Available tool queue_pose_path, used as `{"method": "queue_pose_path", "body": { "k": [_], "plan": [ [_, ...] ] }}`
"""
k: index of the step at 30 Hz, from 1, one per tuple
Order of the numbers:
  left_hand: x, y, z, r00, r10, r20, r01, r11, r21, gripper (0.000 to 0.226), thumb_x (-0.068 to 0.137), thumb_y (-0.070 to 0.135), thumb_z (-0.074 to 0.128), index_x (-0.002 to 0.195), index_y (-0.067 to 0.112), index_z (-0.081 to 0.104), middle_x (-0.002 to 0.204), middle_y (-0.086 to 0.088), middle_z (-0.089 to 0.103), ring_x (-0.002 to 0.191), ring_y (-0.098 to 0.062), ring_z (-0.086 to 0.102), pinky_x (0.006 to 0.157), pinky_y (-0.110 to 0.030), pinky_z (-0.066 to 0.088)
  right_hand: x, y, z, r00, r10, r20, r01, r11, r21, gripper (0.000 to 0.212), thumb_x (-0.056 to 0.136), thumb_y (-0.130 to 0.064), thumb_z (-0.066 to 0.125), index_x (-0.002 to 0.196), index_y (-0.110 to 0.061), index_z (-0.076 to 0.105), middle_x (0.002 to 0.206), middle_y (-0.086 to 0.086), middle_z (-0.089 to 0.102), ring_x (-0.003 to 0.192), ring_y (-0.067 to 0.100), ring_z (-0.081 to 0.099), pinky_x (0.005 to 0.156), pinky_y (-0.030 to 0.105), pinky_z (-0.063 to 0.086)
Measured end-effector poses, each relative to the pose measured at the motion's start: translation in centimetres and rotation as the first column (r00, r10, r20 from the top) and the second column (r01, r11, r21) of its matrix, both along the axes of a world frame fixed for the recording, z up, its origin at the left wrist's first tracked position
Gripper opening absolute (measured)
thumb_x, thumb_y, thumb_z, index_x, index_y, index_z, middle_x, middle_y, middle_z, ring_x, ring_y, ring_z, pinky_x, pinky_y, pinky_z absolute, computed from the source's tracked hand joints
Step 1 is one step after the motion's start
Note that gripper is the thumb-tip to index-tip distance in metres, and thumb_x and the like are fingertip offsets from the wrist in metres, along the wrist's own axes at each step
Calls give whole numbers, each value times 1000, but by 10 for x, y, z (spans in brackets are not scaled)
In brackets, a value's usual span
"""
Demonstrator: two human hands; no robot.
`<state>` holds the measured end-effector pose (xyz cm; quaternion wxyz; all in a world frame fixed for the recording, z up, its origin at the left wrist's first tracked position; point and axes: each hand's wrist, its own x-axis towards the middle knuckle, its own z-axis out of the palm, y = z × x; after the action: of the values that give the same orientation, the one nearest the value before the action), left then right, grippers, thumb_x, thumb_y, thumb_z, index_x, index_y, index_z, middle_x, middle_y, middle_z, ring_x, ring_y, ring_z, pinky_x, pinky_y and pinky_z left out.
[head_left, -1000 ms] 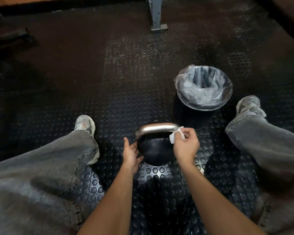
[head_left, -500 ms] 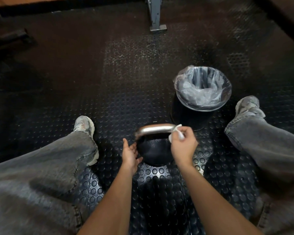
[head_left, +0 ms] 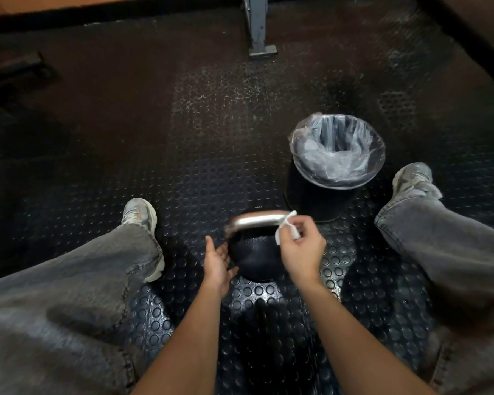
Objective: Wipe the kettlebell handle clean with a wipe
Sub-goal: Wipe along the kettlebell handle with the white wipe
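Observation:
A black kettlebell [head_left: 255, 258] with a shiny steel handle [head_left: 255, 220] stands on the studded floor between my legs. My right hand [head_left: 301, 249] pinches a crumpled white wipe [head_left: 287, 228] against the handle's right end. My left hand [head_left: 217, 262] rests flat against the bell's left side, fingers straight. The handle's right corner is hidden behind the wipe and my fingers.
A black bin [head_left: 337, 155] lined with a clear plastic bag stands just beyond the kettlebell to the right. My legs in grey jeans and pale shoes [head_left: 140, 215] flank the bell. A grey metal post foot [head_left: 261, 47] stands at the far middle on the rubber mat.
My right hand has shifted the wipe slightly up and over the handle's right end. The left hand stays against the bell.

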<state>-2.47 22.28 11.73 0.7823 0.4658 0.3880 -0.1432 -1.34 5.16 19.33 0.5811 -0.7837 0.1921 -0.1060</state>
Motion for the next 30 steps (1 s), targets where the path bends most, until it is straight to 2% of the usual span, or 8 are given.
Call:
{"method": "queue_pose_path", "body": {
  "k": [3,8,12,16,19,21,27,30],
  "plan": [
    [-1,0,0,1000,-1,-5,1,1000,0,88,95,74,22,150,8,40,147,-13,51,137,-29,46,114,-53,35,-5,5,-6,985,157,65,-147,979,-138,11,81,-9,72,85,-19,71,74,-9,67,67,1,59,63,12,44],
    [-1,1,2,1000,-16,-11,16,1000,27,89,96,73,19,152,6,36,153,-13,44,144,-29,37,117,-55,28,-5,-12,-21,974,11,-227,-23,999,-50,12,86,-12,66,80,-22,64,72,-7,67,65,8,63,58,19,49],
    [-1,1,4,1000,-16,-10,16,999,29,88,96,73,18,151,7,37,151,-13,47,143,-29,39,117,-56,29,4,-14,-18,952,-103,-290,107,994,-1,8,89,-10,62,85,-17,61,74,-4,64,70,16,64,59,22,46],
    [-1,1,-1,1000,-15,-15,16,999,34,87,95,74,20,149,9,42,147,-11,52,138,-28,45,115,-55,33,1,-6,-2,980,-118,-161,121,993,8,7,88,-11,62,87,-19,60,74,-2,65,66,14,62,55,17,44],
    [0,1,-3,1000,-10,-15,11,999,32,87,94,75,23,146,10,46,143,-11,57,135,-28,49,114,-56,34,-3,3,4,994,102,51,-95,987,-127,11,84,-11,66,87,-21,64,81,-7,66,73,8,61,62,12,45],
    [0,1,-3,1000,-10,-13,10,1000,29,87,93,76,23,144,10,49,139,-11,60,132,-28,52,113,-56,35,-3,5,-2,977,199,79,-179,961,-209,10,81,-14,67,88,-21,68,85,-9,67,78,8,62,68,18,47],
    [-2,1,2,1000,-23,-18,24,999,40,88,94,75,19,147,10,44,145,-11,54,137,-28,46,115,-56,32,4,-12,-23,941,-68,-330,70,998,-4,8,87,-13,66,83,-19,64,78,-2,69,73,17,66,58,17,43],
    [-2,1,5,1000,-24,-16,25,999,44,85,96,73,18,148,10,44,145,-11,54,138,-28,46,115,-56,33,8,-10,-14,940,-151,-306,168,985,30,7,86,-11,64,83,-16,60,73,0,65,70,21,65,57,24,43]
  ]
}}
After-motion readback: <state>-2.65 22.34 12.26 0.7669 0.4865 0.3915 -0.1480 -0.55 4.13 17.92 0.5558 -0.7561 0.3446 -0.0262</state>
